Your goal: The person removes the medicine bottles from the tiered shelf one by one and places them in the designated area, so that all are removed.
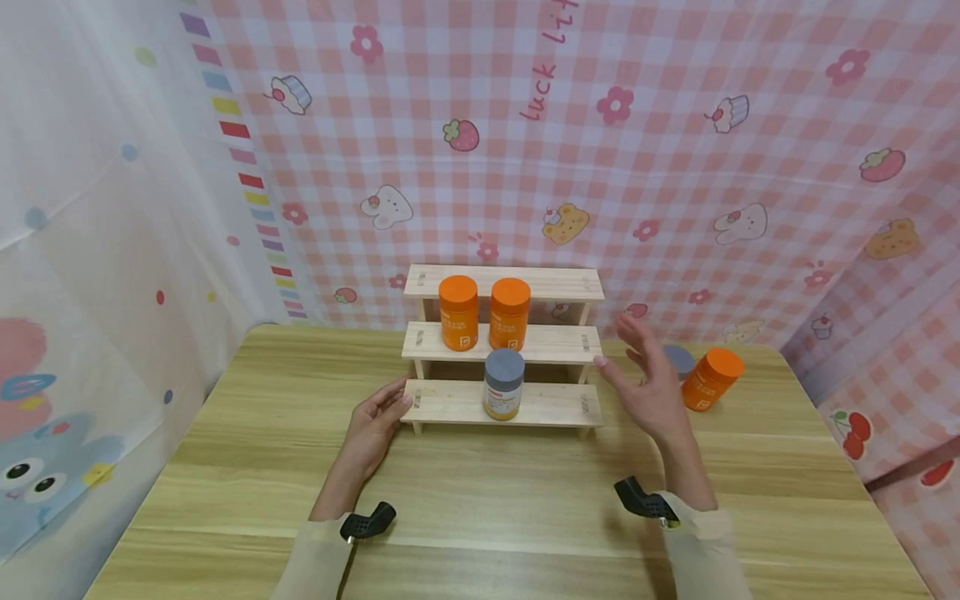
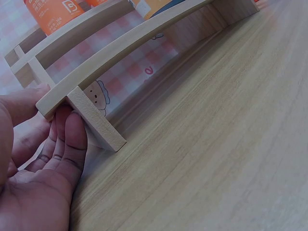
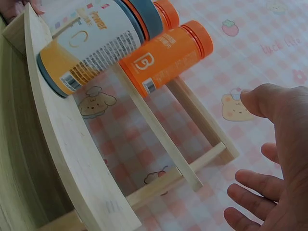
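Observation:
A three-step wooden rack (image 1: 555,403) stands on the table. My left hand (image 1: 374,421) grips the left end of its lowest step, thumb on top and fingers curled beneath the board (image 2: 130,45). Two orange jars with orange lids (image 1: 458,312) (image 1: 509,315) stand side by side on the middle step. On the lowest step sits a jar with a grey lid (image 1: 503,385), its label white and yellow. Just right of the rack, my right hand (image 1: 651,387) is raised with fingers spread and nothing held; the right wrist view also shows this hand (image 3: 284,159) apart from the rack.
Behind the right hand, another orange jar (image 1: 712,381) stands on the wood-grain table (image 1: 480,508). Beside it is a grey-lidded jar (image 1: 679,360), partly hidden. A pink checked curtain (image 1: 510,192) hangs behind the table, and a pale curtain (image 1: 112,208) hangs at the left.

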Demonstrator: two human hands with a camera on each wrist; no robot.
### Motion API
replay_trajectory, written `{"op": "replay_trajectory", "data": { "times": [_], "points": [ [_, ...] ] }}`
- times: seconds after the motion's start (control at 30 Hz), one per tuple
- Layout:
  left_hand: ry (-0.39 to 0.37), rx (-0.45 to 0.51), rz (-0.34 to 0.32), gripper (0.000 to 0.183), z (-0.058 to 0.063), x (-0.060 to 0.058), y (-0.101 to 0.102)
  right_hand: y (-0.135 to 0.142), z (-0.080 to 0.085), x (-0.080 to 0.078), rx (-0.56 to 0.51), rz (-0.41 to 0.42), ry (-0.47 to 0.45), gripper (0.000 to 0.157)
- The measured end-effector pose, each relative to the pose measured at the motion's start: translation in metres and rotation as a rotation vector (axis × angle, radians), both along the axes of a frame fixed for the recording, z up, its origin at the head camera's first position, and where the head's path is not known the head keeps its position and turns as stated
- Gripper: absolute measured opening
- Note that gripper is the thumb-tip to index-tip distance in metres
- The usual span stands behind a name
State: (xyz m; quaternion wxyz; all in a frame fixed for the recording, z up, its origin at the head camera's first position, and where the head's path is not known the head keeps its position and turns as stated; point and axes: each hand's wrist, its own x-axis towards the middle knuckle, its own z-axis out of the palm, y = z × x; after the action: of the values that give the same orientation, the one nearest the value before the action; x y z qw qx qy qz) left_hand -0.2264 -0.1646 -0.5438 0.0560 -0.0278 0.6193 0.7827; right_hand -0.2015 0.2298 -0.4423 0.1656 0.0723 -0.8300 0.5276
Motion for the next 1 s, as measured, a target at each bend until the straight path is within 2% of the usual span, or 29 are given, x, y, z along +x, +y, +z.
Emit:
{"op": "replay_trajectory", "data": {
  "times": [0.2,0.57,1.0],
  "points": [
    [0.016,-0.018,-0.003,0.052,-0.001,0.001,-0.001,-0.009,0.0,0.001,0.006,0.027,-0.021,0.067],
    [-0.016,-0.016,-0.005,0.05,0.002,0.001,-0.001,-0.021,-0.004,0.0,0.034,0.056,-0.002,0.062],
    [-0.003,0.0,-0.008,0.05,-0.001,-0.001,-0.001,-0.024,-0.008,-0.002,0.069,0.041,-0.004,0.056]
  ]
}}
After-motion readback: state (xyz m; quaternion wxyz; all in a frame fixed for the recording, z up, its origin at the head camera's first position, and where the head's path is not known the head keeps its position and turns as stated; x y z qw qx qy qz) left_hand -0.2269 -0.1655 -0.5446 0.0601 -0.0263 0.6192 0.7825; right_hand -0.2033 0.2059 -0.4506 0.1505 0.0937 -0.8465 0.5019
